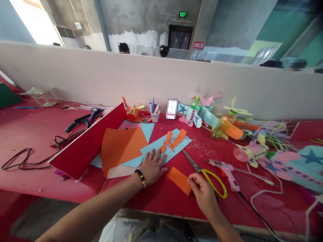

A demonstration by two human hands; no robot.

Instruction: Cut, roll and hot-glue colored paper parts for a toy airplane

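My left hand (152, 168) lies flat with its fingers spread, its fingertips on a light blue paper sheet (151, 147). On that sheet rest an orange propeller-shaped paper cutout (166, 143) and an orange curved paper strip (180, 138). My right hand (203, 193) pinches the right edge of a small orange paper rectangle (178, 179) between thumb and fingers, low over the red table. Just right of that paper are scissors (195, 163) with yellow handles, their blades apart from both hands. A pink glue gun (228, 171) lies farther right.
Large orange paper (123, 146) lies left, beside an upright red divider (91, 139). A pen cup (154, 116) and phone (172, 109) stand behind. Bottle-and-paper planes (224, 122) crowd the right, with a white cable (264, 190). Pliers (80, 121) lie beyond the divider.
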